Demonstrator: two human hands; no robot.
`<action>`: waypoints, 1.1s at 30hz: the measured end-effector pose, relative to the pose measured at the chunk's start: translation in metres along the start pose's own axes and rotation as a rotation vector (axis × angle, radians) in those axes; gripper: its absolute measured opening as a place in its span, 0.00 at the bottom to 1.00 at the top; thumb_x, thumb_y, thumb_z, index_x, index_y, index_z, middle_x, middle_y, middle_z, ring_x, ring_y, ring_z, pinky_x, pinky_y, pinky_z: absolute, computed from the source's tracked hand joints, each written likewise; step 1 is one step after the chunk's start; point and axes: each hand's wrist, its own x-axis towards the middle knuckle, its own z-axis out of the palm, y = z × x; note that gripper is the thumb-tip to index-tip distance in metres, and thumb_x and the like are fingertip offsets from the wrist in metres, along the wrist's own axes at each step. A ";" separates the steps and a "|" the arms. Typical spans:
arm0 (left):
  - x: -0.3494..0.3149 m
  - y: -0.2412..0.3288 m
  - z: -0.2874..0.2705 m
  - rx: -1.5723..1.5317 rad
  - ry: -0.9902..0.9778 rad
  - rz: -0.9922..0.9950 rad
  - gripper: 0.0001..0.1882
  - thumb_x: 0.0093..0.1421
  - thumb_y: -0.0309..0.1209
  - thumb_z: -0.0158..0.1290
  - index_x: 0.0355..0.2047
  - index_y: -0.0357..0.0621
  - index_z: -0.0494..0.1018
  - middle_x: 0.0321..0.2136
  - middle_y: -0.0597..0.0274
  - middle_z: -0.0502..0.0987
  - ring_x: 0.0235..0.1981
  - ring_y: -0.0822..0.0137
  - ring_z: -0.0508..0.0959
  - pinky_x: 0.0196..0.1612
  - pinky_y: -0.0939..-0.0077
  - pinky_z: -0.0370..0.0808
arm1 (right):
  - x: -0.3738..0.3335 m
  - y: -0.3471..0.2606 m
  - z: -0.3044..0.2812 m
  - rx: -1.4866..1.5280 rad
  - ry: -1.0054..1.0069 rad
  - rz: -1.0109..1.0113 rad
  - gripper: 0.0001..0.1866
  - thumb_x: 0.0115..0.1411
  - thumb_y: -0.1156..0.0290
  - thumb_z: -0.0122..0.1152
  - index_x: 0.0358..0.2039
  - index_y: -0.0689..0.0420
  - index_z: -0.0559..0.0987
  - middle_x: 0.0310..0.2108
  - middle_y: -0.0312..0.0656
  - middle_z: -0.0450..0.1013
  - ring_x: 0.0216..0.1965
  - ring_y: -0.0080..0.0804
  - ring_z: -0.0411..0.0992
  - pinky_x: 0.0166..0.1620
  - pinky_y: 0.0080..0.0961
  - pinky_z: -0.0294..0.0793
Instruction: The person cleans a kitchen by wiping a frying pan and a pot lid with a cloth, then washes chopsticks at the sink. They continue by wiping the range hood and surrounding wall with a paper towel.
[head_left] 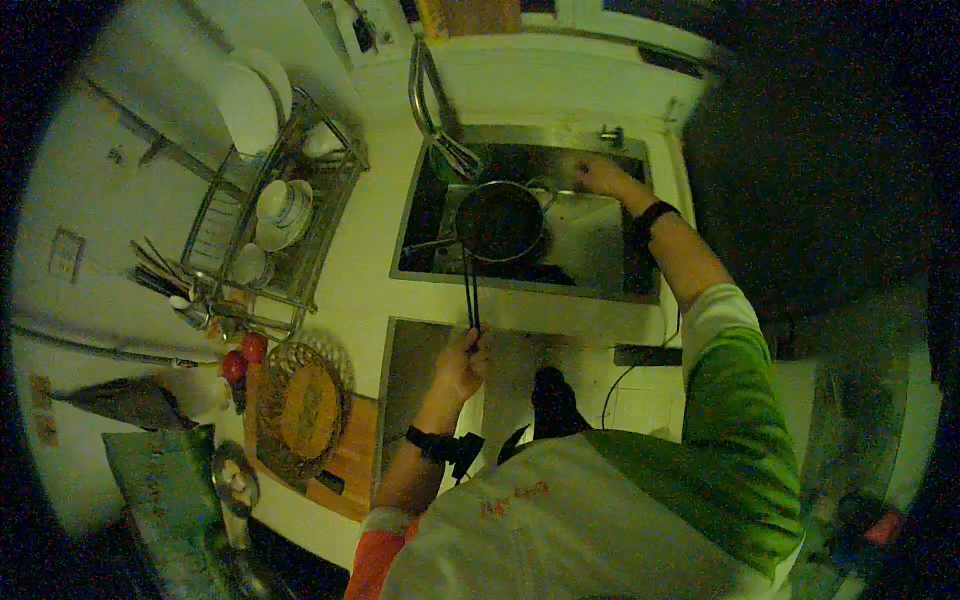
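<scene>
My left hand [460, 368] is closed on the near end of a long, thin black handle [471, 292] that looks like two close rods. Its far end meets the rim of a round dark pan or sieve [500, 222]; the dim light hides which. A second handle-like bar [430, 244] points left from that rim. The round vessel is over the steel sink [590, 250], just below the chrome faucet [428, 105]. My right hand [600, 176] reaches to the back right of the sink, near a small tap fitting [612, 135]. Its fingers are blurred.
A wire dish rack [335, 215] with plates and stacked bowls [284, 212] stands left of the sink. Nearer are red objects [242, 358], a glass-like bowl [345, 375] and a wooden board [352, 450]. A green bag [160, 490] lies at lower left.
</scene>
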 end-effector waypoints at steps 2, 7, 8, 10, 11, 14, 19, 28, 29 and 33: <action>0.021 0.009 0.012 -0.014 -0.015 0.013 0.09 0.65 0.34 0.46 0.40 0.44 0.69 0.23 0.69 0.71 0.17 0.78 0.62 0.17 0.84 0.59 | 0.068 0.035 0.038 -0.068 0.054 -0.038 0.29 0.61 0.53 0.52 0.57 0.59 0.66 0.49 0.52 0.70 0.49 0.46 0.70 0.50 0.40 0.70; 0.064 0.036 0.022 0.049 0.076 0.116 0.09 0.65 0.33 0.46 0.41 0.42 0.69 0.23 0.68 0.69 0.17 0.78 0.61 0.18 0.85 0.58 | 0.180 0.099 0.082 -0.484 0.278 -0.138 0.27 0.65 0.60 0.46 0.60 0.62 0.61 0.54 0.53 0.65 0.51 0.44 0.69 0.46 0.36 0.74; 0.067 0.039 0.022 0.053 0.122 0.101 0.09 0.65 0.33 0.46 0.41 0.42 0.68 0.22 0.68 0.68 0.17 0.78 0.60 0.18 0.85 0.58 | 0.190 0.108 0.088 -0.603 0.345 -0.161 0.27 0.65 0.61 0.45 0.60 0.62 0.60 0.55 0.54 0.64 0.51 0.44 0.68 0.45 0.35 0.74; 0.074 0.046 0.021 0.050 0.160 0.087 0.10 0.65 0.34 0.45 0.42 0.42 0.68 0.22 0.69 0.67 0.17 0.78 0.60 0.18 0.85 0.57 | 0.210 0.127 0.099 -0.796 0.451 -0.172 0.26 0.67 0.64 0.42 0.61 0.64 0.58 0.57 0.54 0.63 0.52 0.43 0.68 0.44 0.33 0.76; 0.078 0.048 0.021 0.034 0.165 0.082 0.10 0.65 0.34 0.45 0.42 0.42 0.68 0.22 0.69 0.67 0.17 0.78 0.59 0.18 0.85 0.57 | 0.219 0.137 0.105 -0.831 0.467 -0.158 0.26 0.67 0.65 0.41 0.62 0.64 0.57 0.58 0.54 0.62 0.52 0.43 0.68 0.43 0.32 0.76; 0.084 0.052 0.021 0.083 0.175 0.094 0.11 0.66 0.35 0.43 0.43 0.42 0.67 0.22 0.70 0.66 0.17 0.78 0.59 0.18 0.84 0.56 | 0.236 0.149 0.118 -0.568 0.256 -0.067 0.27 0.68 0.62 0.41 0.64 0.60 0.55 0.58 0.51 0.63 0.50 0.40 0.69 0.44 0.34 0.75; 0.102 0.062 0.024 0.121 0.289 0.104 0.11 0.66 0.35 0.43 0.42 0.43 0.67 0.22 0.71 0.66 0.17 0.78 0.59 0.18 0.84 0.57 | 0.211 0.071 0.125 0.371 0.010 -0.344 0.24 0.66 0.59 0.49 0.58 0.56 0.63 0.48 0.45 0.68 0.46 0.36 0.69 0.44 0.36 0.73; 0.092 0.092 0.035 0.075 0.242 0.121 0.11 0.64 0.34 0.43 0.40 0.43 0.70 0.21 0.70 0.66 0.16 0.78 0.60 0.16 0.85 0.57 | 0.192 -0.121 0.089 0.488 0.177 -0.467 0.19 0.63 0.64 0.54 0.52 0.58 0.70 0.44 0.47 0.73 0.44 0.39 0.72 0.46 0.37 0.73; 0.093 0.093 0.040 0.099 0.234 0.123 0.11 0.64 0.34 0.43 0.41 0.43 0.70 0.21 0.70 0.66 0.16 0.78 0.60 0.16 0.85 0.57 | 0.199 -0.133 0.090 0.522 0.271 -0.537 0.20 0.63 0.64 0.53 0.54 0.58 0.70 0.45 0.49 0.73 0.44 0.40 0.72 0.46 0.38 0.73; 0.096 0.098 0.053 0.157 0.286 0.095 0.10 0.67 0.34 0.42 0.41 0.43 0.70 0.20 0.70 0.65 0.15 0.78 0.57 0.16 0.84 0.54 | 0.228 -0.174 0.098 0.425 0.281 -0.422 0.18 0.62 0.66 0.54 0.51 0.58 0.74 0.44 0.51 0.74 0.44 0.47 0.72 0.46 0.40 0.73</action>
